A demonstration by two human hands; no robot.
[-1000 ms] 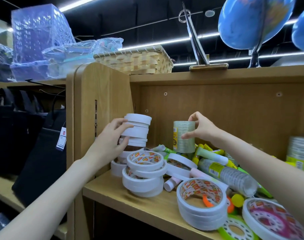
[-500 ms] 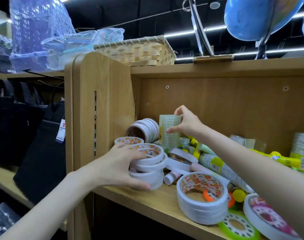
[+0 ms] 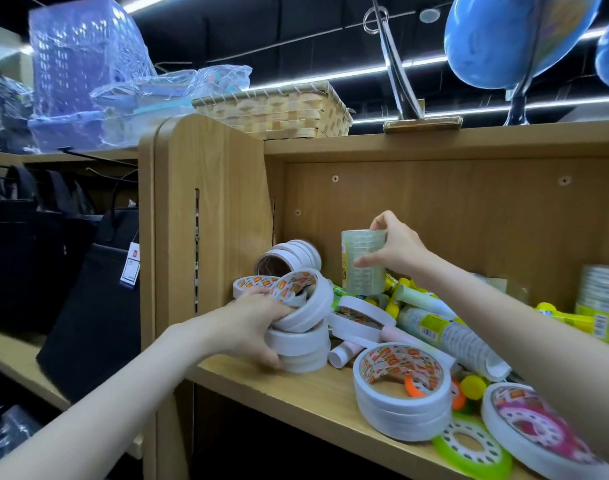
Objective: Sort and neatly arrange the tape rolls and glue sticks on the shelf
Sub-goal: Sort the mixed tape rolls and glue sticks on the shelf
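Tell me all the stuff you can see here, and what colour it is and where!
clear tape stack: one, see-through, upright at the shelf's back
white tape rolls: leaning pile, white, shelf's left end
white tape tube: one, white, on its side behind that pile
big tape rolls: one stack, white, shelf front
glue sticks: jumbled, green and yellow, shelf middle
green ring: one, green, front edge
shelf: one, wooden
basket: one, woven tan, on top
globe: one whole, blue, on top
black bags: dark, far left
left hand: grips the white tape rolls
right hand: holds the clear tape stack
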